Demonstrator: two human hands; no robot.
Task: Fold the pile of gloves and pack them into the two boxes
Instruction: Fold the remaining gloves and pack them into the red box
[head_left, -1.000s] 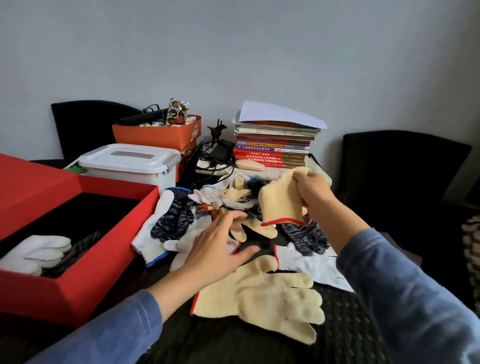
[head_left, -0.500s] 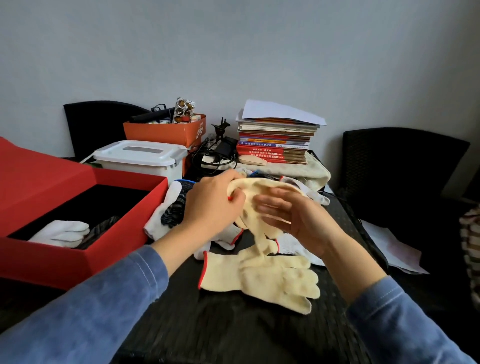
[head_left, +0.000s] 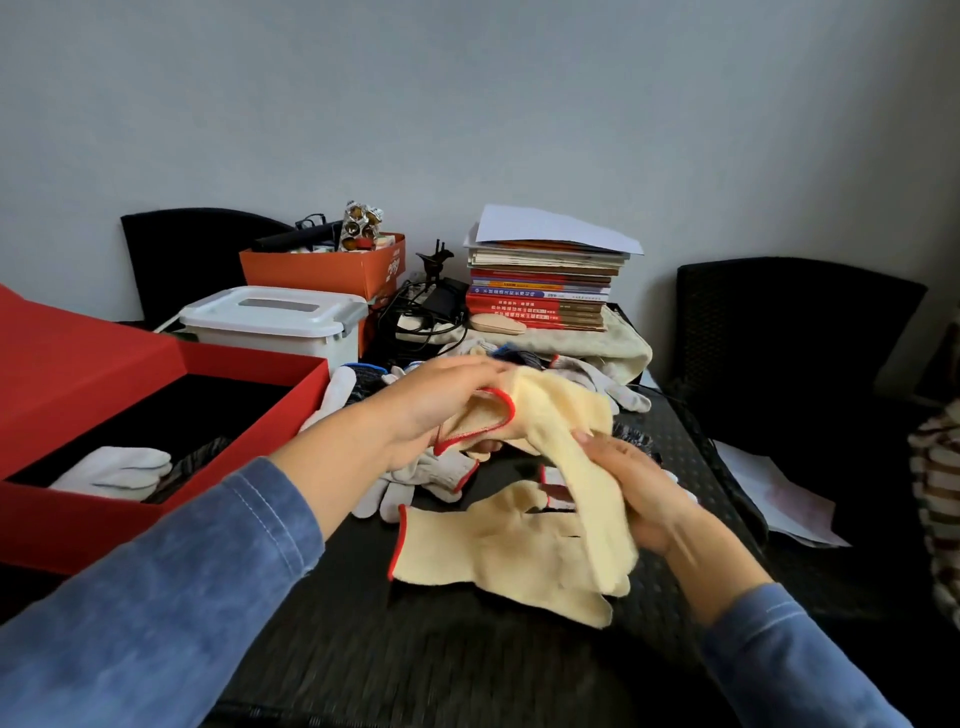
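Both hands hold one cream glove (head_left: 558, 415) with a red-trimmed cuff above the black table. My left hand (head_left: 431, 405) grips its cuff end. My right hand (head_left: 631, 486) grips its finger end, which hangs down. A second cream glove (head_left: 493, 558) lies flat on the table just below. Behind the hands sits the pile of white and dark knit gloves (head_left: 431, 475). The open red box (head_left: 249, 423) at the left holds a white glove (head_left: 117, 470) and a dark one.
A white lidded plastic bin (head_left: 275, 319), an orange box (head_left: 322, 267) of odds and ends, tangled cables (head_left: 421, 312) and a stack of books (head_left: 540, 288) line the back. Black chairs stand behind and at the right (head_left: 789, 353). Papers (head_left: 774, 493) lie at the right.
The cream glove went from my right hand alone to both hands. My left hand left the table and took the cuff; my right hand slid down to the fingers.
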